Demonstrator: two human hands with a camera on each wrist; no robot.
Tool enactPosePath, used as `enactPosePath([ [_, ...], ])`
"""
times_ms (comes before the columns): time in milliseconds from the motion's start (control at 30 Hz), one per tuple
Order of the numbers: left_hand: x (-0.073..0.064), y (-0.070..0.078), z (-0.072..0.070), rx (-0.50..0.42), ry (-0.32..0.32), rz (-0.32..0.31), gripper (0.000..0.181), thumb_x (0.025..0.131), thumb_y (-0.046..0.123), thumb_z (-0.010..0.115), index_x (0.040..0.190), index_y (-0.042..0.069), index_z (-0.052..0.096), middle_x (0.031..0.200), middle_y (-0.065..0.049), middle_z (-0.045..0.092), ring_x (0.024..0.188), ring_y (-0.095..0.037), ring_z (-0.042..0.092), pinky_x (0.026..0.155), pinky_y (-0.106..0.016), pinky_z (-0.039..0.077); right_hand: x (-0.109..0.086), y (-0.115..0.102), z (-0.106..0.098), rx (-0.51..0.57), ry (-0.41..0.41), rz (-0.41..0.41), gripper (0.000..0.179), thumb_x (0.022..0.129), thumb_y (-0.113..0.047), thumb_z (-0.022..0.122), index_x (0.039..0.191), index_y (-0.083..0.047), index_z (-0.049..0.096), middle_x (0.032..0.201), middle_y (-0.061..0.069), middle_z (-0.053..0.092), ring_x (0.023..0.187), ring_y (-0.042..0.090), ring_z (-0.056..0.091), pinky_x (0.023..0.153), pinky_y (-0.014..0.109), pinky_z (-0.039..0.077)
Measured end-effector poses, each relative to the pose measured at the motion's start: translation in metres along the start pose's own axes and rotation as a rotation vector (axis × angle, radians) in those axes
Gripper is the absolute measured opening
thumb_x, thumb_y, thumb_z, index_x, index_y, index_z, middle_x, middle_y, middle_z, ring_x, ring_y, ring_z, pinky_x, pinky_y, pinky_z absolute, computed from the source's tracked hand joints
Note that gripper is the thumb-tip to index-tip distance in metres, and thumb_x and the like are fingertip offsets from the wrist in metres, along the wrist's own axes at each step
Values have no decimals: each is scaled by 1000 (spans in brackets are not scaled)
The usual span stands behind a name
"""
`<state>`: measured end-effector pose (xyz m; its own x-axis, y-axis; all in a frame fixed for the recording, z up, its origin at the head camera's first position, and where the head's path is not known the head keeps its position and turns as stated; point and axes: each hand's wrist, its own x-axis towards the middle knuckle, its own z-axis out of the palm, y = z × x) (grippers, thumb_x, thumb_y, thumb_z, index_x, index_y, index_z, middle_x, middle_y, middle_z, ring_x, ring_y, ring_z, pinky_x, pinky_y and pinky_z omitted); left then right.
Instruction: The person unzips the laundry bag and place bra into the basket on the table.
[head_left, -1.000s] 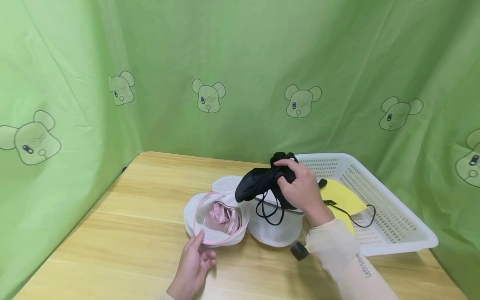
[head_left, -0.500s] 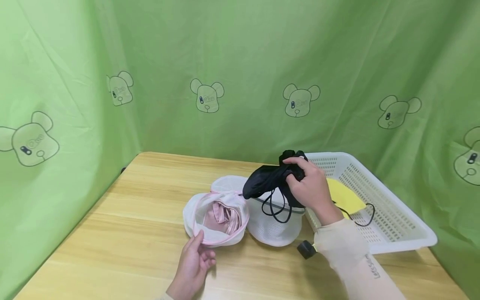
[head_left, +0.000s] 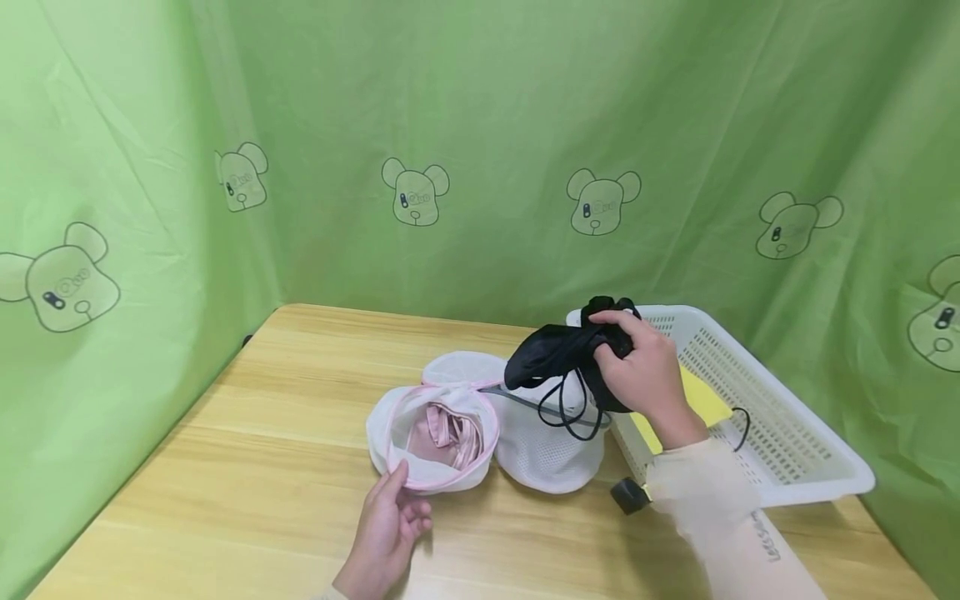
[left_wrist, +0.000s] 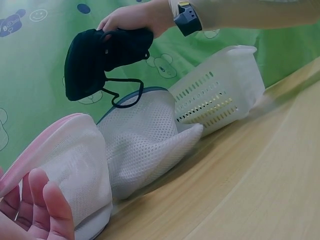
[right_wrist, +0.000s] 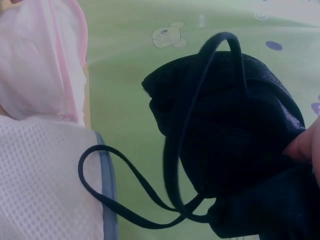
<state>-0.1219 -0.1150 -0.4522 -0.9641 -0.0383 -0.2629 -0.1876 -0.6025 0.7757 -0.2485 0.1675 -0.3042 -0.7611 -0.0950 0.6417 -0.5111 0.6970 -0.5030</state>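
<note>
My right hand grips a bunched black bra, its thin straps dangling in loops. It is held up above a white mesh laundry bag with a grey zip, close to the basket's left side. To the left, a second mesh laundry bag with a pink zip gapes with its lid folded back. A folded pink satiny garment lies inside it. My left hand pinches this bag's near rim, thumb over the edge. The right wrist view shows the bra with my thumb pressed into its fabric.
A white slotted plastic basket stands at the right of the wooden table. In it lies yellow cloth with a black cord, partly behind my right arm. A green printed curtain surrounds the table's back and sides.
My right hand has moved to the right with the black bra, from partly over the pink-zip bag's edge toward the basket. My left hand has stayed on the bag's rim.
</note>
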Motion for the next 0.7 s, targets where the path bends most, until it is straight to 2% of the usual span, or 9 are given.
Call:
enactPosePath([
  [433, 0, -1, 2, 4, 2, 1, 38, 102, 38, 48, 121, 6, 42, 91, 1, 49, 66, -6, 52, 60, -19, 47, 0, 11, -15, -24, 5, 36, 31, 81, -3, 58, 110, -8, 69, 113, 25, 64, 104, 42, 57, 82, 56, 43],
  [700, 0, -1, 2, 10, 6, 0, 37, 102, 38, 47, 120, 6, 43, 91, 2, 49, 66, -6, 52, 59, -19, 48, -1, 16, -24, -37, 13, 88, 31, 82, -3, 57, 110, -8, 69, 119, 21, 63, 110, 41, 55, 84, 53, 43],
])
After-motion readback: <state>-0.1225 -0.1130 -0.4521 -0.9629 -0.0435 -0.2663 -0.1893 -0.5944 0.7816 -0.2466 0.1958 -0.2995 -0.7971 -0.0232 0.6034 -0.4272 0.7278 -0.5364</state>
